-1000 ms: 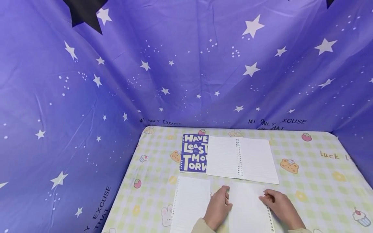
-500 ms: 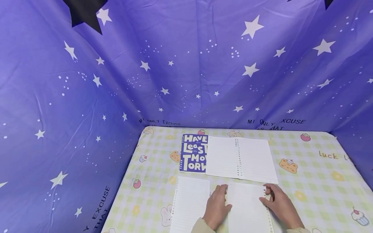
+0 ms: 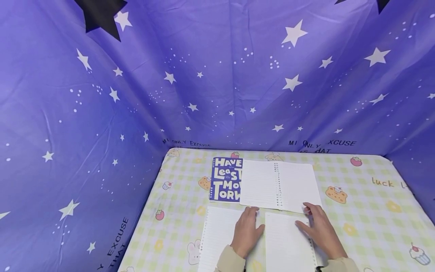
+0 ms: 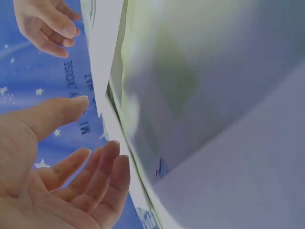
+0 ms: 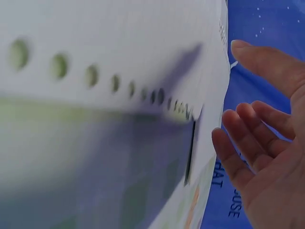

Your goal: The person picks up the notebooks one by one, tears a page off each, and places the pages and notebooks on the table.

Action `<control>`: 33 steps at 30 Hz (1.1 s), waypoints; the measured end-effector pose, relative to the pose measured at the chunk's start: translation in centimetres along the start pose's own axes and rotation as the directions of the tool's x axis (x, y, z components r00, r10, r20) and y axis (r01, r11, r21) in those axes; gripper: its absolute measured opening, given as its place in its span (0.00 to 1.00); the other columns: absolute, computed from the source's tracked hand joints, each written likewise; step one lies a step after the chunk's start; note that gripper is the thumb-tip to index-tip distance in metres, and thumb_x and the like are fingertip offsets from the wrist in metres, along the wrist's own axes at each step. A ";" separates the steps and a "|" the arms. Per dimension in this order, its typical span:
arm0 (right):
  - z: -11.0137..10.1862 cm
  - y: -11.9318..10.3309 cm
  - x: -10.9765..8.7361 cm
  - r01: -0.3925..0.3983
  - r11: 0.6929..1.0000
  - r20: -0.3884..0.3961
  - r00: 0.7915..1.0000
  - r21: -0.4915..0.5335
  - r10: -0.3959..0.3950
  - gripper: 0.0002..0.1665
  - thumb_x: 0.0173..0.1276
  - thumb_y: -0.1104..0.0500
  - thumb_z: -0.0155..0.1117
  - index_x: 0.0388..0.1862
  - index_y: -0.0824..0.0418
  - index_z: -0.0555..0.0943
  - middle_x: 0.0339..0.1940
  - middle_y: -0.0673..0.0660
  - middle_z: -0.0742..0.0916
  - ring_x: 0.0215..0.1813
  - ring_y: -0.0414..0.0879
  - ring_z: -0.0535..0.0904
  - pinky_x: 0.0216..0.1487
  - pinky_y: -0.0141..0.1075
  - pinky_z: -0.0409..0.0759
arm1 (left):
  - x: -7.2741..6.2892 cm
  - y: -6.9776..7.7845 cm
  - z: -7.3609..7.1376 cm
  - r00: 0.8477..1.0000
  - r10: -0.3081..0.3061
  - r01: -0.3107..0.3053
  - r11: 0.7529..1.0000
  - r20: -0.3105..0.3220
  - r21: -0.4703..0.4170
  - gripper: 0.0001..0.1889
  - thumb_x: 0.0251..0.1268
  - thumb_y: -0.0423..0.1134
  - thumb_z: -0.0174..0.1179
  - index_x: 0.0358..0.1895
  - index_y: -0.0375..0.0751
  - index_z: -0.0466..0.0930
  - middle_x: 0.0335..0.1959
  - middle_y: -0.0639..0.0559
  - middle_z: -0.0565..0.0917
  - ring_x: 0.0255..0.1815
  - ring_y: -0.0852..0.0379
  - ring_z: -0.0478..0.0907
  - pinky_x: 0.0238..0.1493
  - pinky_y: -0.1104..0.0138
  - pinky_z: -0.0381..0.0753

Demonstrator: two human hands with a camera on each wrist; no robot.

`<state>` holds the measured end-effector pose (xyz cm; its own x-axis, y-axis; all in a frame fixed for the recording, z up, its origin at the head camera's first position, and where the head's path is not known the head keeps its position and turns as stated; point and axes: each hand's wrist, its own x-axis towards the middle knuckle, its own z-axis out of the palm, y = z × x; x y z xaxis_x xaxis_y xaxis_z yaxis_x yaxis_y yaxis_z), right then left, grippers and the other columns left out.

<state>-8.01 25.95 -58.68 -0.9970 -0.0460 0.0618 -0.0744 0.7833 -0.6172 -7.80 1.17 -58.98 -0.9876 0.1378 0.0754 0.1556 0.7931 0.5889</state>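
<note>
A punched sheet of loose-leaf paper (image 3: 287,243) lies at the near middle of the table, its holes along the right edge. My left hand (image 3: 247,231) hovers between it and another punched sheet (image 3: 217,241), overlapping the latter's right edge. My right hand (image 3: 321,231) is over the first sheet's upper right corner, fingertips near the lower edge of an open spiral notebook (image 3: 297,185). Both wrist views show the left hand (image 4: 71,171) and right hand (image 5: 267,138) with fingers loosely bent and nothing between them.
A purple notebook (image 3: 224,177) with large white lettering lies partly under the open notebook's left page. A checked tablecloth (image 3: 370,223) with cartoon prints covers the table. A blue star-printed curtain (image 3: 217,87) rises behind and at the sides.
Both hands have come away from the near punched sheet's side edges. The left hand has shifted left and forward, the right hand forward toward the open notebook. The sheet stays almost in place.
</note>
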 end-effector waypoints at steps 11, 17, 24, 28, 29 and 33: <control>1.7 -2.2 2.6 0.057 0.998 0.007 0.998 0.002 -0.057 0.40 0.59 0.60 0.74 0.66 0.72 0.67 0.61 0.70 0.74 0.65 0.66 0.67 0.65 0.62 0.67 | 2.9 -1.2 -2.3 0.990 -0.028 0.020 0.998 -0.140 -0.055 0.21 0.60 0.39 0.68 0.56 0.38 0.78 0.48 0.45 0.81 0.51 0.49 0.79 0.55 0.59 0.81; 3.2 -2.6 3.8 0.109 0.994 0.003 0.994 -0.004 -0.109 0.38 0.59 0.61 0.74 0.65 0.71 0.69 0.64 0.69 0.75 0.68 0.65 0.66 0.69 0.60 0.65 | 4.0 -2.0 -2.8 0.987 -0.115 0.099 0.984 -0.111 -0.146 0.22 0.63 0.38 0.65 0.58 0.33 0.77 0.54 0.39 0.80 0.58 0.43 0.76 0.63 0.53 0.77; 4.5 -2.9 4.6 0.165 0.985 0.005 0.986 -0.047 -0.165 0.38 0.55 0.65 0.76 0.63 0.72 0.71 0.64 0.70 0.75 0.69 0.65 0.67 0.70 0.58 0.66 | 4.6 -2.7 -2.9 0.988 -0.141 0.125 0.971 -0.064 -0.203 0.22 0.63 0.37 0.64 0.57 0.27 0.77 0.51 0.35 0.81 0.55 0.39 0.78 0.61 0.50 0.77; 5.0 -2.9 4.9 0.183 0.981 0.009 0.983 -0.062 -0.183 0.38 0.54 0.66 0.77 0.63 0.72 0.71 0.65 0.70 0.75 0.69 0.65 0.67 0.70 0.57 0.66 | 4.7 -3.0 -2.9 0.987 -0.160 0.149 0.960 -0.024 -0.236 0.23 0.64 0.37 0.63 0.58 0.26 0.76 0.52 0.34 0.81 0.56 0.38 0.78 0.61 0.49 0.78; 5.0 -2.9 5.0 0.189 0.980 0.008 0.982 -0.066 -0.189 0.38 0.54 0.66 0.77 0.63 0.72 0.72 0.65 0.70 0.75 0.69 0.65 0.67 0.70 0.57 0.67 | 4.7 -3.1 -2.9 0.986 -0.163 0.153 0.958 -0.023 -0.242 0.23 0.64 0.37 0.63 0.58 0.26 0.76 0.52 0.34 0.81 0.56 0.38 0.78 0.61 0.49 0.78; 5.1 -2.9 5.1 0.206 0.975 0.002 0.978 -0.086 -0.207 0.37 0.55 0.64 0.77 0.62 0.71 0.73 0.66 0.69 0.75 0.69 0.65 0.68 0.69 0.57 0.69 | 4.9 -3.3 -2.9 0.986 -0.161 0.148 0.957 -0.033 -0.248 0.22 0.64 0.36 0.63 0.57 0.27 0.76 0.51 0.35 0.82 0.55 0.39 0.79 0.60 0.50 0.78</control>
<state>-13.03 20.25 -60.61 -0.9601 -0.2085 0.1863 -0.2765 0.8071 -0.5217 -13.26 -2.51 -58.20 -0.9999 -0.0113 0.0064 -0.0022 0.6325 0.7745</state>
